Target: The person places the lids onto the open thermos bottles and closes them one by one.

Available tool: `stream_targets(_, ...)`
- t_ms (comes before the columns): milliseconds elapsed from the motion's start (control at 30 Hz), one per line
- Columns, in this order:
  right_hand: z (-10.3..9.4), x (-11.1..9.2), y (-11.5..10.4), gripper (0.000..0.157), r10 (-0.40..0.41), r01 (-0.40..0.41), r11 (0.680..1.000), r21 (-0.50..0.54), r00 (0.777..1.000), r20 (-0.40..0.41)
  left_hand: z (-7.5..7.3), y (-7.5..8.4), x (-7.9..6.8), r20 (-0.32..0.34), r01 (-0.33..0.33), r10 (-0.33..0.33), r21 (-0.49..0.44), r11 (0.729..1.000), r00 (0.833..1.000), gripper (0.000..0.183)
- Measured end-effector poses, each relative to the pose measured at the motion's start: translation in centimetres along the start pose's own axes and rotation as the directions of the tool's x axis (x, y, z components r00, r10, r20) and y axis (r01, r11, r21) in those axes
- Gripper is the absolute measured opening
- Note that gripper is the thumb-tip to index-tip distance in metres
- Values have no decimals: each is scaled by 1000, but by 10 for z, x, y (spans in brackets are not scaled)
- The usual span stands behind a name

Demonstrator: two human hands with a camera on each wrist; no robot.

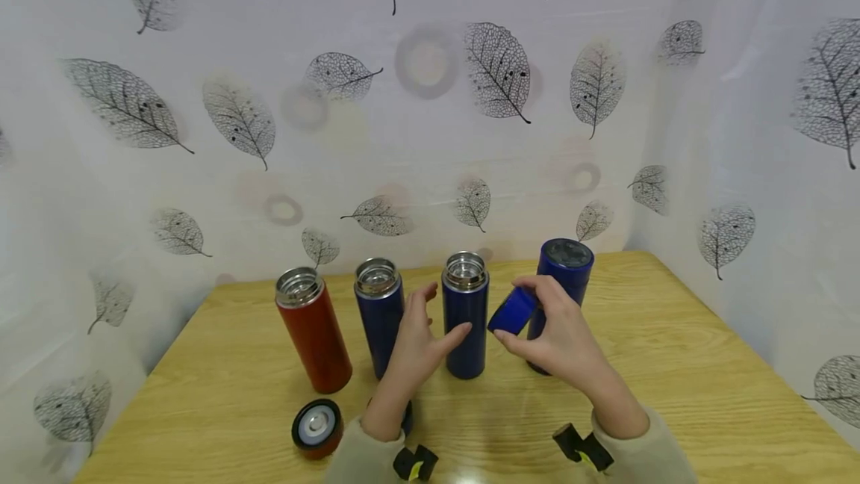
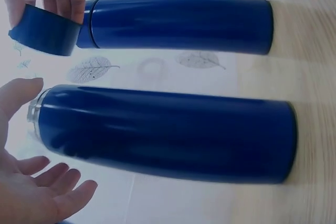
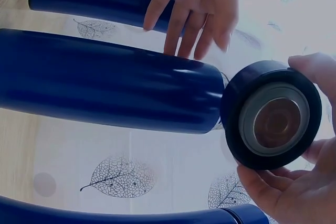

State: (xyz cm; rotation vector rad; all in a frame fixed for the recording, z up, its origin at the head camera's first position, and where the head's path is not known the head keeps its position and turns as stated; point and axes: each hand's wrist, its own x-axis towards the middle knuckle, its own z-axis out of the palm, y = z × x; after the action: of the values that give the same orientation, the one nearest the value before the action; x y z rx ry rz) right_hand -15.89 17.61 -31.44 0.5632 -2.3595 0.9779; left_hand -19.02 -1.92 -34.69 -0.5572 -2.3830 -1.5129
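Note:
My right hand [image 1: 561, 331] pinches a blue thermos lid [image 1: 513, 311] between thumb and fingers, tilted so its inner side faces the right wrist camera. Just left of the lid stands an uncapped blue thermos [image 1: 466, 334] with a bare steel mouth. My left hand [image 1: 419, 342] is spread beside this thermos on its left, fingers apart and holding nothing; in the left wrist view its thumb is near the steel neck. Behind the right hand stands another blue thermos [image 1: 566, 264] with its lid on.
To the left stand an uncapped blue thermos [image 1: 378, 312] and an uncapped red thermos [image 1: 314, 334]. A red lid [image 1: 317, 428] lies upturned before the red one. Another dark lid [image 1: 407, 418] is mostly hidden behind the left wrist. A leaf-patterned curtain [image 1: 416, 140] hangs behind the wooden table [image 1: 222, 364].

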Motion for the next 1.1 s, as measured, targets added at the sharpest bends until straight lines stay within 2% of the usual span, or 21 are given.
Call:
stream_targets(267, -1, -1, -3, 59, 32, -27, 996, 87, 998, -57, 16, -7, 9, -48, 60, -63, -58, 997, 997, 77)
stream_targets(467, -1, -1, -3, 62, 42, -24, 989, 144, 992, -121, 26, -16, 14, -25, 114, -116, -74, 991, 993, 80)
stream_targets(633, 0, -1, -3, 60, 43, -13, 984, 180, 985, -166, 30, -22, 15, -8, 110, -111, -75, 991, 994, 73)
stream_targets(833, -1, 0, -4, 56, 27, 7, 988, 155, 976, -215, 28, -23, 15, -2, 94, -94, -67, 993, 996, 69)
stream_targets(967, -1, 1, -5, 54, 24, 9, 990, 138, 971, -238, 23, -20, 15, 42, 88, -86, -59, 994, 995, 70)
stream_targets(1100, -1, 3, -7, 52, 28, 10, 989, 149, 968, -248, 16, -14, 11, 137, 96, -91, -26, 995, 986, 75)
